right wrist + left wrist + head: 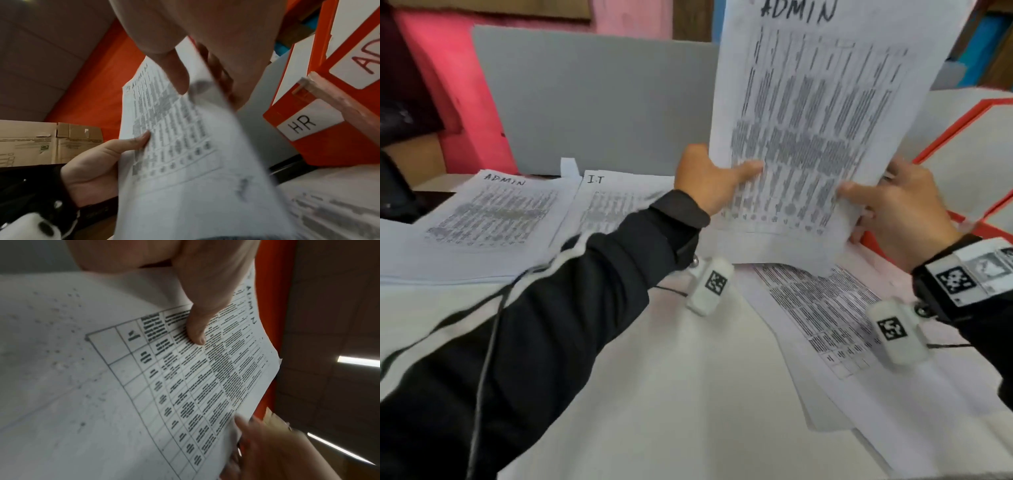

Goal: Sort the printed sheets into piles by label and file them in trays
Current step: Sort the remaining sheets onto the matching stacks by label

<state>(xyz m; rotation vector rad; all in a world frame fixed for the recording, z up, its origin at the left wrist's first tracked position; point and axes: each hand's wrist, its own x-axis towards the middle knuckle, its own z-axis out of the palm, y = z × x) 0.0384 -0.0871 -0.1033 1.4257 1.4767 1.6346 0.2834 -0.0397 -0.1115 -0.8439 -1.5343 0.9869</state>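
Note:
A printed sheet headed ADMIN (811, 113) is held upright above the table, its table of text facing me. My left hand (709, 178) pinches its lower left edge, thumb across the print (195, 331). My right hand (893, 209) pinches the lower right edge, thumb on the front (176, 76). On the table at left lie an ADMIN pile (482, 219) and an I.T pile (613, 202). More unsorted printed sheets (835, 322) lie under my hands. Orange trays (962, 116) stand at right, with labels HR (304, 125) and a partly seen AD label (368, 63).
A grey board (592, 99) stands upright behind the piles, with pink panels (448, 78) at back left. A cardboard box (47, 144) sits left of the table. White tabletop (671, 394) lies in front. Camera pods hang under both wrists (709, 284).

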